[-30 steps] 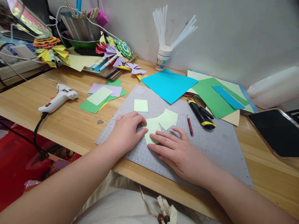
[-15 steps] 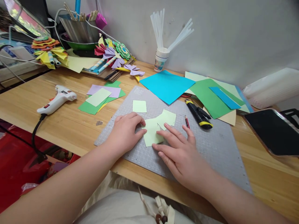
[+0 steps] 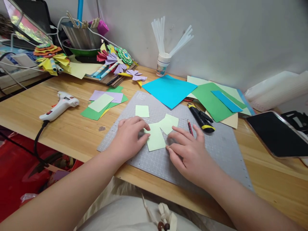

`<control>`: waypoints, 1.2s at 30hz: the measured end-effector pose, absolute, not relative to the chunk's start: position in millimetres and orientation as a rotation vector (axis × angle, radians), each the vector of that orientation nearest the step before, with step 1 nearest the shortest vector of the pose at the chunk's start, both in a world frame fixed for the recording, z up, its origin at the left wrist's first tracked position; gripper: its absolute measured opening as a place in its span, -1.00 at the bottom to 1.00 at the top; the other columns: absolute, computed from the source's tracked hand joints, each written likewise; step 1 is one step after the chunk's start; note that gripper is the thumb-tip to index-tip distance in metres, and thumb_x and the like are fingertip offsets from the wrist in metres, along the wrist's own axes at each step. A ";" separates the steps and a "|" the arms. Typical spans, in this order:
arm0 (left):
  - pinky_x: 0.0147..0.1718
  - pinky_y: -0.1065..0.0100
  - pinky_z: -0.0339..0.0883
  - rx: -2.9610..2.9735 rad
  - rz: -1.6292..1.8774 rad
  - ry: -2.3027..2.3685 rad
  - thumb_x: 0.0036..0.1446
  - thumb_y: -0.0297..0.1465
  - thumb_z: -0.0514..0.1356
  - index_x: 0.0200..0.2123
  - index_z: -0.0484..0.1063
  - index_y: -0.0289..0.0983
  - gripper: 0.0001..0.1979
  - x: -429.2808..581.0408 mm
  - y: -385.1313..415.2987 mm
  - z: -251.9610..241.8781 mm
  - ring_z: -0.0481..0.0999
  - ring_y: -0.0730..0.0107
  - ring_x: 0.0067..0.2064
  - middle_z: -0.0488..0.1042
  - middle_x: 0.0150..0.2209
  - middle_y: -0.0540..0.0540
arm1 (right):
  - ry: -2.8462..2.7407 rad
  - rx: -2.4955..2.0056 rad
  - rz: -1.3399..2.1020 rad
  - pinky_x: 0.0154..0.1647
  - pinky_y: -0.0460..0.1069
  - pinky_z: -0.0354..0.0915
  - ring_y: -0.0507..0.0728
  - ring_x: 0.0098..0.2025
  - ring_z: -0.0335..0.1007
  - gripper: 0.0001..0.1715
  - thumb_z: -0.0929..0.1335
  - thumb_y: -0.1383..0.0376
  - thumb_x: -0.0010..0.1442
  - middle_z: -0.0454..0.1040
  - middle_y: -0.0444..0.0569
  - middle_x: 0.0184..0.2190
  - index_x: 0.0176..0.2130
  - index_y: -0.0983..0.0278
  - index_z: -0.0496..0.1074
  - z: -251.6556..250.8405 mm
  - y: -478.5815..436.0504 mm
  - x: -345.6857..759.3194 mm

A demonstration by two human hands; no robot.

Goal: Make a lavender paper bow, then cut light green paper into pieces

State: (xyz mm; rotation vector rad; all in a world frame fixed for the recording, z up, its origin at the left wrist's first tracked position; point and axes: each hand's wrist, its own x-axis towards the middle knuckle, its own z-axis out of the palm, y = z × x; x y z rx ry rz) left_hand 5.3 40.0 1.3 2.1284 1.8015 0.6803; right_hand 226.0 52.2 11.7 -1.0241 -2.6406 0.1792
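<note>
On the grey cutting mat lies a light green paper piece, the larger of several. My left hand rests at its left edge, thumb and index fingertips closed in on the paper there. My right hand is at its lower right corner, fingers spread and the lowest fingertips near or on that corner. A smaller light green square sits turned at an angle against the upper right edge of the larger piece. Another light green square lies apart, above my left hand.
A red pencil and a black and yellow utility knife lie right of the papers. Blue paper overlaps the mat's far edge. A glue gun is at left, a phone at right, and a paper cup with white sticks behind.
My right hand has drawn slightly right, off the larger piece, uncovering its right side and the small square's lower corner. My left hand has stayed at the left edge.
</note>
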 end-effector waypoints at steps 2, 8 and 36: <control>0.00 0.12 0.07 2.208 0.669 1.720 0.14 -0.31 0.22 -0.22 0.43 -0.14 -0.87 7.9 33.2 4.7 0.41 0.20 0.02 0.49 -0.07 -0.02 | -2.636 -0.976 0.239 0.27 0.39 -0.30 0.25 0.15 0.31 -0.69 0.22 0.39 0.27 0.51 -0.03 -0.21 -0.45 0.25 0.43 9.4 55.9 228.7; 0.00 0.13 0.12 2.496 0.415 1.546 0.19 -0.32 0.17 -0.13 0.41 -0.21 -0.81 16.8 18.9 9.9 0.41 0.17 0.00 0.48 -0.03 -0.10 | -2.706 -0.852 0.342 0.20 0.25 0.02 0.20 -0.02 0.37 -0.88 0.28 0.37 0.24 0.48 0.06 -0.15 -0.20 0.28 0.41 2.2 68.3 232.4; -0.52 0.43 0.03 1.783 0.422 1.221 0.10 -0.28 0.09 -0.51 0.31 -0.25 -0.79 55.6 78.5 31.7 0.17 0.51 -0.50 0.20 -0.58 0.11 | -1.847 -1.185 1.219 -0.50 -0.12 0.09 -0.01 -0.48 0.13 -0.87 0.24 0.44 0.09 0.22 -0.22 -0.55 -0.44 0.24 0.23 11.3 74.9 234.6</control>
